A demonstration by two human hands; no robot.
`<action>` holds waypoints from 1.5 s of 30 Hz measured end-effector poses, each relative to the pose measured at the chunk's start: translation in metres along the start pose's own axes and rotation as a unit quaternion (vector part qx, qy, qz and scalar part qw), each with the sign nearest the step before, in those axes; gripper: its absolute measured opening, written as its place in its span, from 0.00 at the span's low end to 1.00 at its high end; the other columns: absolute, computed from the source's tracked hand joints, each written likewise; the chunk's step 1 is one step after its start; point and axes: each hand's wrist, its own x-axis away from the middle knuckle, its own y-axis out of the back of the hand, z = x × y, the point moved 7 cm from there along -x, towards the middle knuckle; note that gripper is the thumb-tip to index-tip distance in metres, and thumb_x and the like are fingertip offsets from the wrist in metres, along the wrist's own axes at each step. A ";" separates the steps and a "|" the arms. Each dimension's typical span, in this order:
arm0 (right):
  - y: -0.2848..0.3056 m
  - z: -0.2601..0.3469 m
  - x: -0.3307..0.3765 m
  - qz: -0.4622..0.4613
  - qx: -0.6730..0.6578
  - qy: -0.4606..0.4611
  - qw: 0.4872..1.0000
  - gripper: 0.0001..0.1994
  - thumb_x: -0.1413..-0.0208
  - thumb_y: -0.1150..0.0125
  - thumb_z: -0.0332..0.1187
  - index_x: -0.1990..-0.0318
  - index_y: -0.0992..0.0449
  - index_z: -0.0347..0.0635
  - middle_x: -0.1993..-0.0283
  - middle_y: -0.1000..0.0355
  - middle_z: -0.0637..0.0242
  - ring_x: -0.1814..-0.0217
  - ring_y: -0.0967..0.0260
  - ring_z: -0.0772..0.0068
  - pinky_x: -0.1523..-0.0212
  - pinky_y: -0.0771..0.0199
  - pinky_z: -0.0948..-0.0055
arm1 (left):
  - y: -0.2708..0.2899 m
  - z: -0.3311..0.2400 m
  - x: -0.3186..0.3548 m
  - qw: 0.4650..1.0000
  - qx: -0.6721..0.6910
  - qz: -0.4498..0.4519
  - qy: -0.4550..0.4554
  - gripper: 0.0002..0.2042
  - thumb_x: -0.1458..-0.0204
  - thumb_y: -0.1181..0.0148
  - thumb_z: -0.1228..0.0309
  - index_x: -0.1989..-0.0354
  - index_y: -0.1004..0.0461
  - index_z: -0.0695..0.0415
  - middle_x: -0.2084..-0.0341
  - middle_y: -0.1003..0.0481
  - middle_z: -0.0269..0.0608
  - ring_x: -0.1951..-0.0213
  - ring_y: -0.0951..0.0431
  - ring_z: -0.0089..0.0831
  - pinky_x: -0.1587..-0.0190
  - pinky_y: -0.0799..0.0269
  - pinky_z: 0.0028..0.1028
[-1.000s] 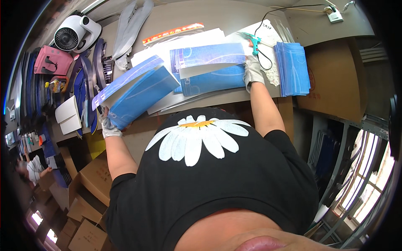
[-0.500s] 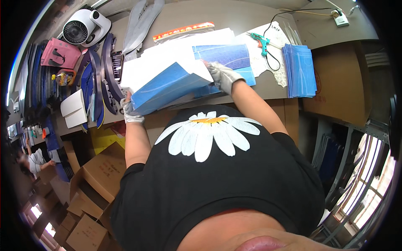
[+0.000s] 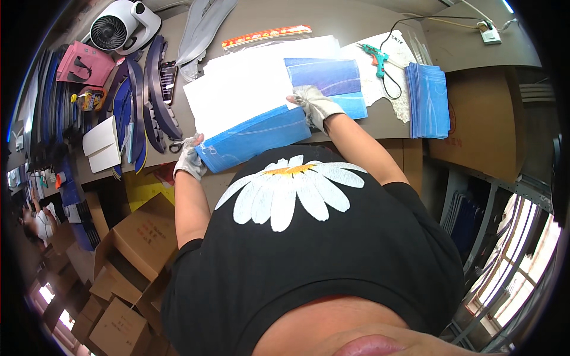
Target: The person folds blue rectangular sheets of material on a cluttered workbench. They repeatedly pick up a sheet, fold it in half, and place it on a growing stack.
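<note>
Blue sheet stack (image 3: pixel 255 136) lies at the tabletop's (image 3: pixel 356 24) six o'clock edge; left hand (image 3: pixel 190 159) pinches its corner, right hand (image 3: pixel 314 105) presses flat on top. Probably light, floppy, slippery: hold by the edges.

A stack of flat blue sheets (image 3: pixel 252 136), white on the upper face, lies tilted across the table's near edge, its long side running from about eight o'clock up to two o'clock. The left hand (image 3: pixel 190 159) grips its lower-left corner; the right hand (image 3: pixel 316 105) presses its upper-right end, both gloved in pale fabric.
</note>
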 end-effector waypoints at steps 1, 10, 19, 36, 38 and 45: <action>-0.001 0.006 -0.005 0.000 0.100 0.045 0.994 0.12 0.46 0.35 0.40 0.61 0.22 0.42 0.70 0.29 0.68 0.76 0.39 0.73 0.76 0.39 0.69 | 0.005 0.003 0.000 1.000 -0.002 -0.006 0.009 0.16 0.46 0.38 0.62 0.54 0.29 0.58 0.65 0.24 0.40 0.65 0.22 0.36 0.61 0.24 0.36; -0.001 0.007 0.040 0.039 -0.286 -0.079 0.954 0.19 0.46 0.38 0.54 0.72 0.25 0.47 0.81 0.31 0.69 0.82 0.36 0.73 0.79 0.37 0.71 | 0.021 -0.011 -0.016 0.999 -0.008 0.038 -0.005 0.22 0.43 0.42 0.62 0.44 0.31 0.60 0.58 0.23 0.40 0.61 0.21 0.35 0.60 0.24 0.34; -0.018 0.032 0.061 0.100 -0.323 -0.070 0.939 0.15 0.50 0.31 0.44 0.64 0.24 0.43 0.74 0.28 0.64 0.76 0.32 0.73 0.75 0.32 0.71 | 0.020 -0.020 0.010 1.000 0.005 -0.006 -0.003 0.26 0.44 0.40 0.60 0.39 0.35 0.59 0.48 0.27 0.40 0.50 0.27 0.32 0.52 0.31 0.30; -0.047 0.092 0.044 0.067 -0.684 -0.085 0.722 0.07 0.40 0.49 0.36 0.65 0.26 0.48 0.72 0.25 0.71 0.71 0.25 0.74 0.70 0.21 0.69 | -0.019 -0.025 0.069 0.928 0.311 0.144 -0.149 0.39 0.48 0.57 0.32 0.37 0.38 0.52 0.38 0.38 0.40 0.42 0.38 0.44 0.38 0.46 0.50; -0.069 0.095 0.041 0.026 -0.661 -0.104 0.742 0.06 0.41 0.48 0.37 0.66 0.26 0.49 0.73 0.26 0.72 0.72 0.26 0.74 0.72 0.23 0.69 | -0.017 -0.009 0.064 0.910 0.338 0.188 -0.146 0.43 0.52 0.55 0.29 0.36 0.39 0.51 0.35 0.43 0.38 0.38 0.42 0.44 0.36 0.50 0.51; -0.133 0.050 0.024 0.054 -0.329 -0.144 0.932 0.17 0.44 0.45 0.51 0.66 0.30 0.45 0.79 0.40 0.66 0.84 0.46 0.71 0.85 0.46 0.65 | -0.093 -0.038 0.096 0.919 0.325 0.103 -0.200 0.37 0.49 0.43 0.41 0.37 0.40 0.52 0.42 0.35 0.40 0.43 0.33 0.39 0.39 0.36 0.41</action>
